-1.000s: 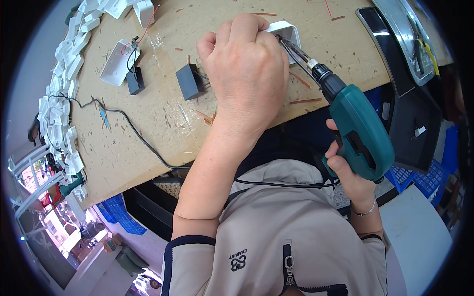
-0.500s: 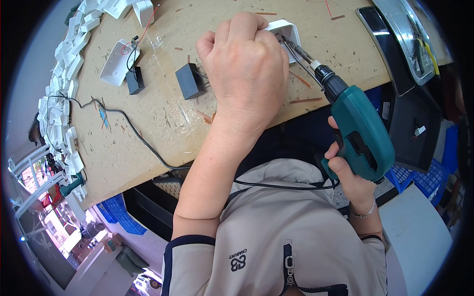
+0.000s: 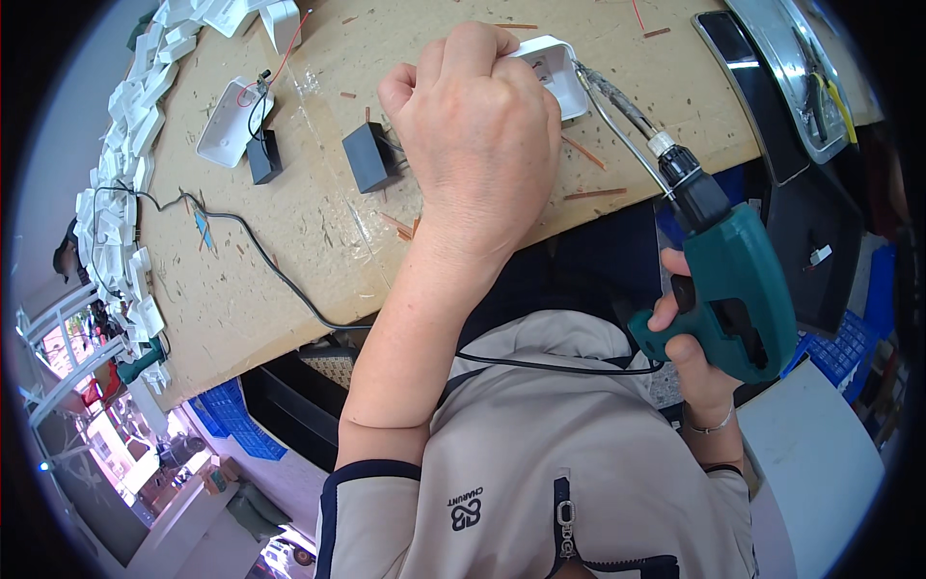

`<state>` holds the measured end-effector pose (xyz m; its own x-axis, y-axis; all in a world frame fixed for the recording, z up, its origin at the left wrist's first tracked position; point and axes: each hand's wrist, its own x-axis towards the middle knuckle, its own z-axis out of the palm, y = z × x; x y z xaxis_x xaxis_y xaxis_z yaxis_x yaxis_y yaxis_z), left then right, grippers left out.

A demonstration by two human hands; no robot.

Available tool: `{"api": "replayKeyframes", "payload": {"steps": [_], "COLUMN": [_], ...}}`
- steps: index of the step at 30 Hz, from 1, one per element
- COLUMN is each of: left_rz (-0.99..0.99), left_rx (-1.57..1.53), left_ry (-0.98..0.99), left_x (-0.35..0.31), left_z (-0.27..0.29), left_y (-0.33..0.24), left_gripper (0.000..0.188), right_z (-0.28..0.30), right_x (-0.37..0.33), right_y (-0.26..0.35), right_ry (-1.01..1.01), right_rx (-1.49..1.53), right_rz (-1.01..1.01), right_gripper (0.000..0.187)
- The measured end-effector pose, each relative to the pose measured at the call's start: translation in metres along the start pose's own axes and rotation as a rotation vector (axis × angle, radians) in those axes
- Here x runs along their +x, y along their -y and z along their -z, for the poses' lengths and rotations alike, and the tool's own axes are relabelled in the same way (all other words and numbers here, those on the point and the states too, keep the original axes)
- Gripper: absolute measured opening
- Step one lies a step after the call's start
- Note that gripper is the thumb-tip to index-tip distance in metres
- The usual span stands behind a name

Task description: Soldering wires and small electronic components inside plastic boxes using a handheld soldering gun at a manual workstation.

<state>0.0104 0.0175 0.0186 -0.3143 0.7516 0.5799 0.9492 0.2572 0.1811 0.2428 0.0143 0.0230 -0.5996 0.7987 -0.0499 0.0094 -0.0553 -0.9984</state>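
Note:
My left hand (image 3: pixel 473 135) is closed at the far middle of the table, its fingers curled at the near left side of a white plastic case (image 3: pixel 573 98); the fingertips are hidden behind the hand. My right hand (image 3: pixel 696 372) grips a green soldering gun (image 3: pixel 750 289) by its handle, at the right. Its tip and a thin metal feed tube point up and left, just off the case's right rim. A black block (image 3: pixel 367 159) with wires lies left of my left hand. Farther left, a second white case (image 3: pixel 222 130) has a black block (image 3: pixel 262 157) wired beside it.
Many white plastic parts (image 3: pixel 135 145) line the table's left edge. A black cord (image 3: pixel 260 256) crosses the table to the gun. Copper-coloured strips (image 3: pixel 596 194) are scattered about. At the far right sit a dark flat device (image 3: pixel 738 72) and a metal tray (image 3: pixel 805 96) with yellow-handled pliers.
The soldering gun has drawn back to the right and toward me, so its tip has left the inside of the white case. My left hand has barely moved.

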Motion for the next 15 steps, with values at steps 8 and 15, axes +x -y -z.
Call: {"api": "replayKeyframes", "payload": {"steps": [8,15], "left_rz": [-0.061,-0.026], "left_rx": [-0.041,-0.190], "left_ry": [-0.084,-0.025], "left_x": [-0.003,-0.002], "left_z": [-0.003,0.018], "left_y": [0.001,0.002], "left_gripper": [0.004,0.021], "right_z": [-0.004,-0.002], "right_x": [0.001,0.005], "right_y": [0.001,0.003], "right_ry": [-0.057,-0.155], "right_rx": [0.029,-0.008], "right_rz": [0.005,0.061], "right_gripper": [0.070,0.071]}}
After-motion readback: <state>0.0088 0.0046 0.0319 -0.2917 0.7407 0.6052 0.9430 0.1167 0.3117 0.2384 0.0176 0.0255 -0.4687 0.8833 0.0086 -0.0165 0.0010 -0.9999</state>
